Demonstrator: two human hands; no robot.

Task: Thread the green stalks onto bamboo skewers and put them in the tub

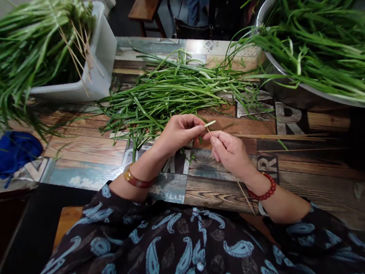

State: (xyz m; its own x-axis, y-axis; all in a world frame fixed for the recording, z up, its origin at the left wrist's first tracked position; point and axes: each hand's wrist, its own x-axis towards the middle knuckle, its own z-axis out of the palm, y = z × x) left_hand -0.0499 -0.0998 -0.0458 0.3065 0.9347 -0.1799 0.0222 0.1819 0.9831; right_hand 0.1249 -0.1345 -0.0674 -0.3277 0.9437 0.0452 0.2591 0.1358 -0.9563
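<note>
My left hand (185, 130) is closed, pinching a garlic chive (210, 123) whose pale cut end pokes out past the fingertips. My right hand (229, 150) is closed round a thin bamboo skewer (245, 195). The skewer's tip meets the chive between my two hands; whether it has gone through, I cannot tell. Its other end slants down below my right wrist toward the table edge. Just beyond my hands lies a loose pile of garlic chives (174, 89), spread across the table. More bamboo skewers (285, 137) rest to the right of my right hand.
A white plastic bin (101, 56) at left holds chives threaded on skewers. A large metal bowl (275, 64) heaped with chives stands at far right. A blue cloth or glove (9, 155) lies at the left edge. Beyond the table are a wooden stool (145, 6) and a seated person's legs.
</note>
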